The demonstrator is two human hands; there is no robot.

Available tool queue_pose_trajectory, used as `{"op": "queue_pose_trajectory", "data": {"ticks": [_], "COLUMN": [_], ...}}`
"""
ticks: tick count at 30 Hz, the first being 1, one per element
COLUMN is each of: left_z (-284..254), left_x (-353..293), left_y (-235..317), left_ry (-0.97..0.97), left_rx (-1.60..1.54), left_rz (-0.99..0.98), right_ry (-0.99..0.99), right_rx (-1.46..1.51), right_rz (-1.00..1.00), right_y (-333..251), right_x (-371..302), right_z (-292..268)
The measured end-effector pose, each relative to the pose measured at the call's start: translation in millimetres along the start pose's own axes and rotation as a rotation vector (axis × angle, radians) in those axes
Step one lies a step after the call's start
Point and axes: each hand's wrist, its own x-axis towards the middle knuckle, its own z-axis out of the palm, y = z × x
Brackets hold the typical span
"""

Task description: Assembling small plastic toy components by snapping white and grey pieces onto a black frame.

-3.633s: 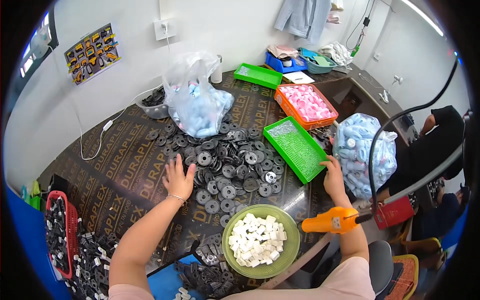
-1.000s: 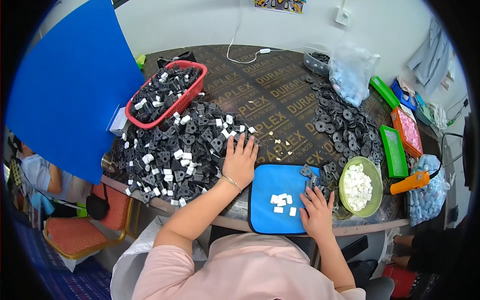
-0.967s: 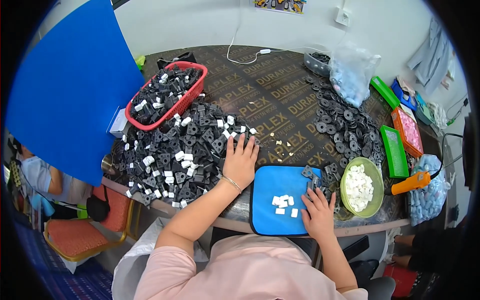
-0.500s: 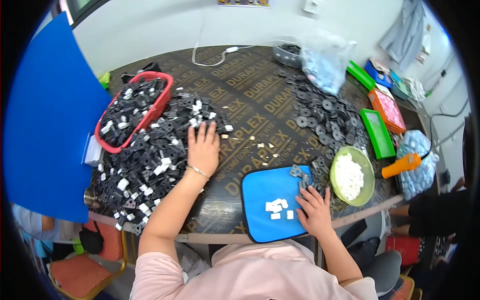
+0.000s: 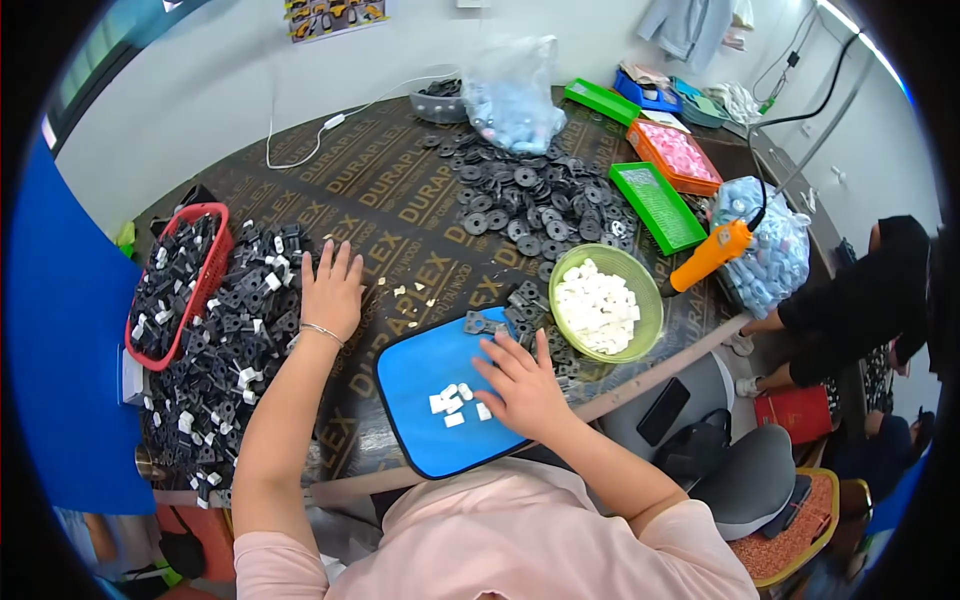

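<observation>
My left hand lies palm down with its fingers spread, at the right edge of a heap of black plastic parts with white pieces. Nothing shows in its grip. My right hand rests open over the right side of a blue mat, fingers apart. Several small white plastic pieces are on the mat, one of them close beside that hand. Beyond its fingertips, flat black parts with holes lie at the mat's far right corner. What is under either palm is hidden.
A red basket of black and white parts stands left. Black discs are heaped at the back. To the right are a green bowl of white pieces, an orange-handled tool, green trays and a bag of blue pieces.
The view has swung to the right, so the table appears farther left. My left hand has come nearer along the heap's right edge; my right hand has moved a little farther over the mat.
</observation>
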Motion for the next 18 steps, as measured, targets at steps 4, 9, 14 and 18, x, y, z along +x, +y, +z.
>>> {"op": "queue_pose_trajectory", "data": {"ticks": [4,9,14,18], "left_z": [8,-43,-79,-75], "left_x": [3,-9,-45,-97], "left_y": [-5,14,32,13], "left_ry": [-0.314,-0.113,-0.07,0.003], "left_rx": [0.064,-0.037,-0.094,-0.096], "left_rz": [-0.107,-0.096,-0.213,-0.353], "right_ry": [0.237,1.029,1.92,2.048], "right_rx": [0.049,-0.222,0.752,1.04], "right_rz": [-0.051,0.403,0.905,0.903], "right_y": [18,120,222,247], "right_x": [-35,-112,-220,-263], "right_z": [-38,-141,-257,-271]}}
